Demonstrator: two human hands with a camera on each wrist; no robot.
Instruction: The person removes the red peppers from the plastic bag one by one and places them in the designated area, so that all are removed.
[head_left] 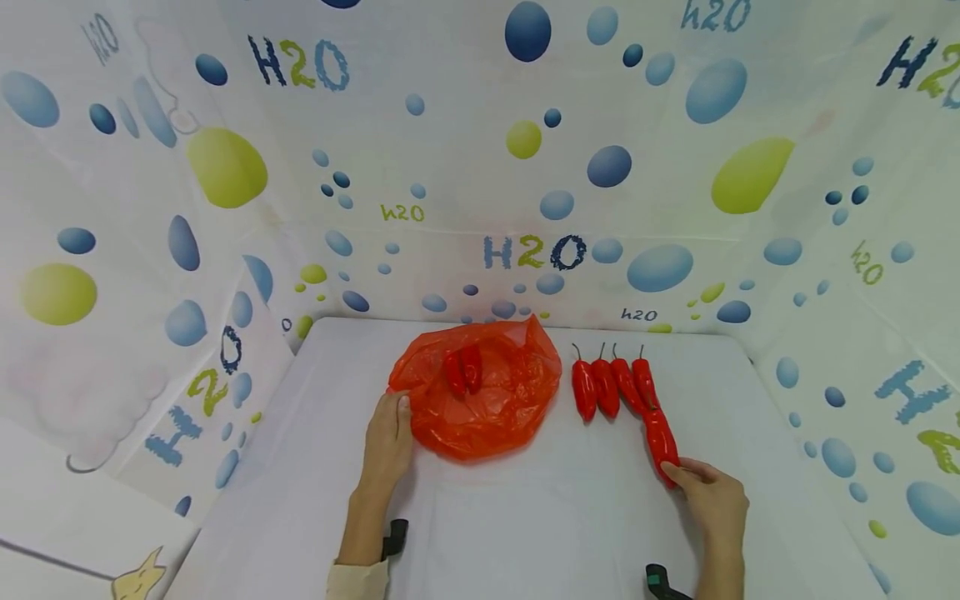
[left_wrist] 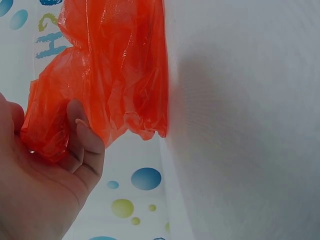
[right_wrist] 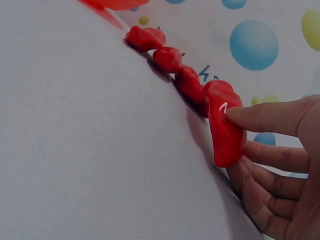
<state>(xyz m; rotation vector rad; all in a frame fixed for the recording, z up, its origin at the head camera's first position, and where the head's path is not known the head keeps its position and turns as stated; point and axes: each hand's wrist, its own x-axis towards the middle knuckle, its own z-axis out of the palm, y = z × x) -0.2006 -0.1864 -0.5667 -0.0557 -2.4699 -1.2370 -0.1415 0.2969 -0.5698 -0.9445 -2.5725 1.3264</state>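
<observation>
An orange-red plastic bag [head_left: 487, 433] lies spread with its mouth up, and two red chili peppers [head_left: 471, 369] show inside it. My left hand [head_left: 388, 433] grips the bag's left edge; in the left wrist view the fingers curl round the gathered plastic [left_wrist: 47, 130]. At the right, my right hand [head_left: 708, 492] pinches the lower end of a red chili pepper [head_left: 660, 442] between thumb and fingers. The pepper's upper end meets a row of several more red peppers [head_left: 604, 389], laid side by side with their stems pointing away. In the right wrist view the held pepper [right_wrist: 224, 130] stands tilted nearest the camera.
A white-covered table [head_left: 525, 533] spreads under everything. Behind it and on both sides stand white sheets [head_left: 465, 150] printed with blue and green bubbles and H2O lettering. Dark wrist camera mounts [head_left: 395, 539] sit on both wrists.
</observation>
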